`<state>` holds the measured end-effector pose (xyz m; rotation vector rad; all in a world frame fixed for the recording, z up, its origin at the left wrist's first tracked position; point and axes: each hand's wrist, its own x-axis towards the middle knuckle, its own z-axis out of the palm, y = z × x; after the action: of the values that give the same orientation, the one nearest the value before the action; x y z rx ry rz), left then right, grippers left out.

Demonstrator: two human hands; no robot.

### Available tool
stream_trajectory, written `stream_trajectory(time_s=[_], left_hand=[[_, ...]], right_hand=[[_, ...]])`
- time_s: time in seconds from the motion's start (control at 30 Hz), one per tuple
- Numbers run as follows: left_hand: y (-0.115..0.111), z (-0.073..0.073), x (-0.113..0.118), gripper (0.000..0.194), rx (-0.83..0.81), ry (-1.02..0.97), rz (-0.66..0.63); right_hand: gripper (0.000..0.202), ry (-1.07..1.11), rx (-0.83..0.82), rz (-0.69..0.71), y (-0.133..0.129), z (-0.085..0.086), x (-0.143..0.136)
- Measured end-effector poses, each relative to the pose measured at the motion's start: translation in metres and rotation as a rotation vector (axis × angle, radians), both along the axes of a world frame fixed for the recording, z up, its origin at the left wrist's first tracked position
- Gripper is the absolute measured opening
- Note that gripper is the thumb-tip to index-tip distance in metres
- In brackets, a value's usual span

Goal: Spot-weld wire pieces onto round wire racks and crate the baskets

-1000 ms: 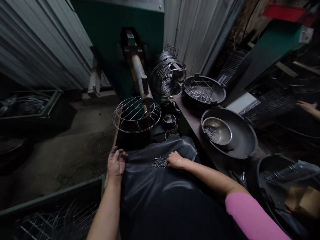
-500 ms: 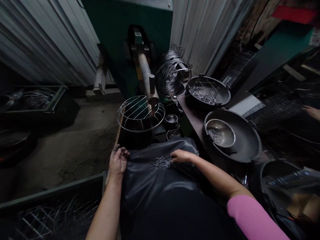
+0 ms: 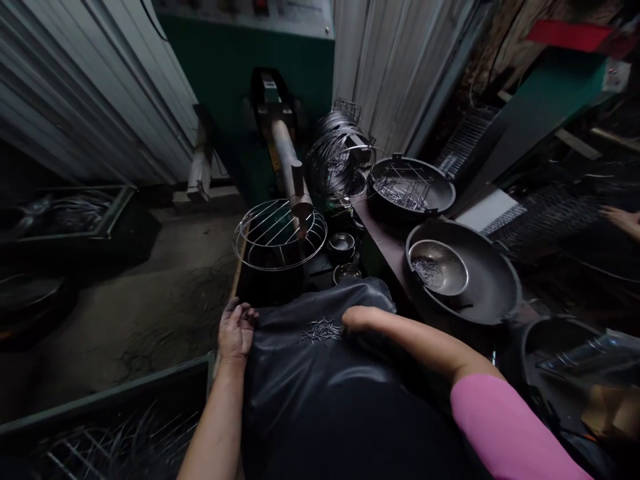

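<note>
- A small loose pile of short, thin grey metal pieces (image 3: 323,330) lies on a smooth black apron-like sheet (image 3: 283,370) spread over the person's lap.
- The right hand (image 3: 356,319), below a pink sleeve (image 3: 505,420), is at the pile's right edge; its fingers point down and are mostly hidden, so whether they are pinched on a piece I cannot tell.
- The left hand (image 3: 237,330) is at the sheet's left edge, palm turned up, fingers half curled and apart from the palm; whether it touches the sheet is unclear.
- Just beyond the sheet, a round silvery wire rack (image 3: 273,247) sits under a thick grey metal cylinder arm (image 3: 287,150) on a dark green machine (image 3: 310,67).
- To the right, a shiny steel bowl (image 3: 453,267) containing similar pieces rests inside a wide dark grey basin (image 3: 495,277).
- Behind it, a second dark round basin (image 3: 443,190) holds metal rods, near a grey wire coil (image 3: 333,160).
- At far right, another person's hand (image 3: 623,220) shows.
</note>
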<state>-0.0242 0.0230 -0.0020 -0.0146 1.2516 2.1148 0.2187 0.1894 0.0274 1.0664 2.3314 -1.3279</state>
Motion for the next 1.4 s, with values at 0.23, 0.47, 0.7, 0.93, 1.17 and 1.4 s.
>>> stream_trajectory(time_s=[0.23, 0.47, 0.7, 0.93, 1.17, 1.4], left_hand=[[0.001, -0.006, -0.002, 0.039, -0.010, 0.013, -0.025], [0.000, -0.010, -0.002, 0.029, -0.087, 0.058, -0.009], [0.006, 0.001, -0.008, 0.015, -0.229, -0.110, 0.004], [0.059, 0.083, -0.060, 0.019, -0.429, -0.055, -0.071], [0.121, 0.136, -0.092, 0.044, -0.553, 0.100, -0.282], [0.133, 0.123, -0.085, 0.031, -0.468, -0.053, -0.367]], right_hand=[[0.006, 0.209, -0.338, -0.224, 0.037, 0.028, 0.056], [0.006, 0.248, -0.163, -0.327, 0.028, 0.005, 0.090], [0.004, 0.207, -0.234, -0.331, 0.038, 0.006, 0.087], [0.019, 0.293, 0.205, -0.151, 0.049, 0.008, 0.090], [0.025, 0.428, -0.149, -0.480, 0.042, -0.018, 0.085], [0.029, 0.594, -0.302, -0.713, 0.042, -0.001, 0.065]])
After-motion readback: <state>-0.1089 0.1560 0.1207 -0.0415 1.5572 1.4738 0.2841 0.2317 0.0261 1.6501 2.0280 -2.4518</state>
